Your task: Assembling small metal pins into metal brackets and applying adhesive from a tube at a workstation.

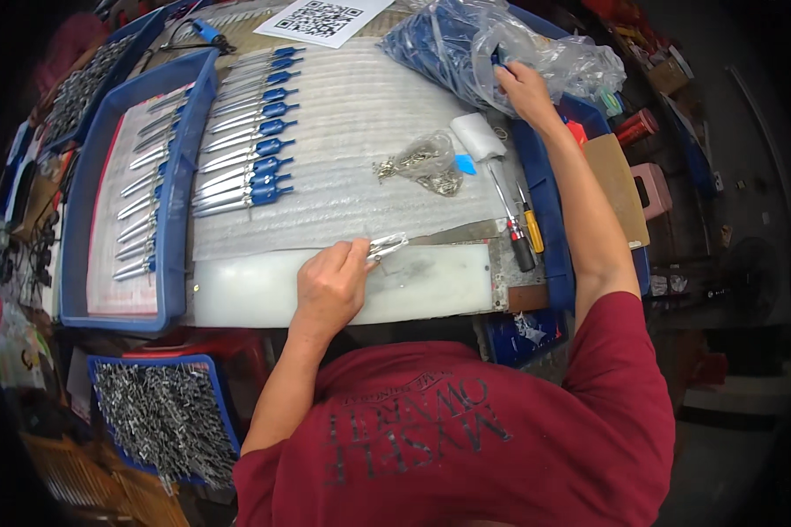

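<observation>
My left hand (332, 279) is closed around a shiny metal part (387, 247) just above the front of the bench, over a white board (431, 281). At the far right my right hand (523, 88) reaches into a clear plastic bag (488, 53) full of blue parts. Its fingers are closed at the bag's opening, and what they hold is partly hidden. On the foam sheet (343, 158), a row of silver pieces with blue ends (264, 167) lies to the left. A small clear bag of little metal parts (426, 162) rests right of centre.
A blue tray (177, 220) with more silver-and-blue pieces stands at left. Below it sits a blue crate of metal parts (163, 413). Two screwdrivers (520, 241), a white roll (477, 137) and a blue bin edge (540, 202) lie at right. A printed sheet (325, 18) is at the back.
</observation>
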A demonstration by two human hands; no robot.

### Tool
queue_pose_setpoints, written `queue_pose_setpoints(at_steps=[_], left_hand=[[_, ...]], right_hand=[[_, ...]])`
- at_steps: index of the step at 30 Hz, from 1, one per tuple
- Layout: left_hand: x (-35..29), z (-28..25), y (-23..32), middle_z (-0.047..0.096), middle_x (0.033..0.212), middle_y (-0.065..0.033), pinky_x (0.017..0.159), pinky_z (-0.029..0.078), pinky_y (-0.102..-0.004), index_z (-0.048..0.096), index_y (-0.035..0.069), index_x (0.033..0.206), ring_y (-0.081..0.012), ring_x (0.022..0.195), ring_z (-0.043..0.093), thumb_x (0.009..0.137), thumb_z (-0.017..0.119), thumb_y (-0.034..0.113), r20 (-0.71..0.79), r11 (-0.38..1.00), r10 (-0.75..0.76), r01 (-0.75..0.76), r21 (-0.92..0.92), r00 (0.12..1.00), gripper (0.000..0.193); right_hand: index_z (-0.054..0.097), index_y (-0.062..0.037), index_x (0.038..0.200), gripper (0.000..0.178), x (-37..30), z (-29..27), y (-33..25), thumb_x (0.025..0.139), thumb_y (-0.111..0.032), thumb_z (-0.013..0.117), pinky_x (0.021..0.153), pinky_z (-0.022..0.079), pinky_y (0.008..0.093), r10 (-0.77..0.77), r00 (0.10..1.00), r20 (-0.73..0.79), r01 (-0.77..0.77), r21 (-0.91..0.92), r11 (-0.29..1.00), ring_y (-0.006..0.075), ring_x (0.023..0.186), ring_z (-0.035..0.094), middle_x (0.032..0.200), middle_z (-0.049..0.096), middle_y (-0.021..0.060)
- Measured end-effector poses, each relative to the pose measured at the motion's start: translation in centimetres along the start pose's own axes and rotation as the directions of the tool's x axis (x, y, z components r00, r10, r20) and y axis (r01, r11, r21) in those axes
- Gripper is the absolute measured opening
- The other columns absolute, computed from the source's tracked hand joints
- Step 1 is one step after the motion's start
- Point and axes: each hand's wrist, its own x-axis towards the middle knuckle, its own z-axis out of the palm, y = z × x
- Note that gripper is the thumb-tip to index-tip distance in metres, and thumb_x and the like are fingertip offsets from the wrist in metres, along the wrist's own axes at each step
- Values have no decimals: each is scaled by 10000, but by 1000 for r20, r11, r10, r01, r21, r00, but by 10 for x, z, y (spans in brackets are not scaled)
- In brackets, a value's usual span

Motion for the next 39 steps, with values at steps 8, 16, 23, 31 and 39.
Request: queue_pose_setpoints(at_steps=[8, 16, 23, 31, 39], left_hand=[[-2, 0, -1, 462, 638, -76, 476, 404, -331, 510, 48, 862, -238, 555, 501, 669, 606, 72, -104, 998, 49, -52, -19, 993, 217], [-8, -10, 10, 490, 667, -79, 481, 398, -330, 526, 29, 921, -240, 558, 502, 690, 609, 77, -112, 994, 88, -95, -55, 990, 250], [-14, -19, 21, 487, 656, -77, 481, 398, -325, 532, 34, 905, -233, 553, 501, 687, 616, 76, -70, 996, 80, -82, -32, 994, 237], [-19, -17, 26, 503, 670, -77, 469, 397, -322, 532, 34, 902, -228, 552, 508, 683, 619, 75, -43, 996, 89, -90, -22, 995, 239], [-22, -16, 30, 486, 657, -68, 462, 391, -320, 530, 46, 881, -221, 536, 495, 677, 622, 79, -11, 997, 81, -81, 3, 997, 226]], right_hand=[[511, -29, 1020, 259, -82, -20, -63, 858, -226, 472, 488, 319, 166, 134, 908, 396, -381, 652, 656, 45, 535, 390, 708, 512, 7], [457, 18, 1091, 328, -163, -1, -102, 856, -210, 463, 552, 336, 195, -37, 773, 633, -603, 752, 266, 73, 591, 393, 830, 534, 52], [478, 40, 1048, 310, -195, 12, -109, 854, -201, 448, 561, 358, 218, -41, 752, 658, -646, 748, 152, 87, 608, 412, 867, 543, 74], [487, 42, 1037, 312, -211, 23, -110, 855, -209, 460, 513, 354, 201, -19, 746, 666, -658, 741, 131, 79, 562, 424, 812, 558, 90], [534, 16, 988, 257, -222, 22, -118, 862, -202, 483, 426, 294, 126, 137, 800, 584, -591, 728, 348, 15, 474, 375, 672, 547, 40]])
